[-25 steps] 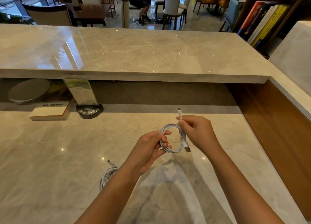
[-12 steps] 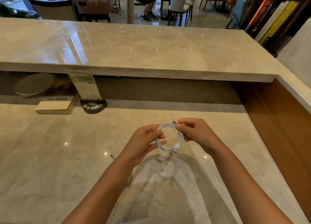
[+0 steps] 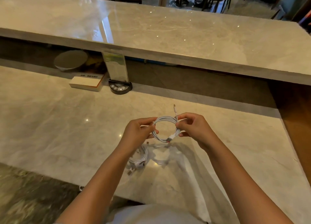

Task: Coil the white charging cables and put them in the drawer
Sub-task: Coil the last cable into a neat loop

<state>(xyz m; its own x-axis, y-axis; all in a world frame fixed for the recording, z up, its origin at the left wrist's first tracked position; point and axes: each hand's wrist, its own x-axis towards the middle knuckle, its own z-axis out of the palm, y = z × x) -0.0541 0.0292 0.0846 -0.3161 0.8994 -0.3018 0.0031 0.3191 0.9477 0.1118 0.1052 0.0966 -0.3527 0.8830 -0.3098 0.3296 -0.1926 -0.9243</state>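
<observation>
Both hands pinch one coil (image 3: pixel 165 130) above the counter (image 3: pixel 50 122): my left hand (image 3: pixel 138 133) and right hand (image 3: pixel 193 128) closed on opposite sides | light, springy, best gripped across loops | second cable (image 3: pixel 138 159) lies below | drawer unseen

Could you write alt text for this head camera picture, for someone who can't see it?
Two bare hands, left hand and right hand, hold a coiled white charging cable above a pale marble counter. A second white cable bundle lies on the counter beneath them.
</observation>
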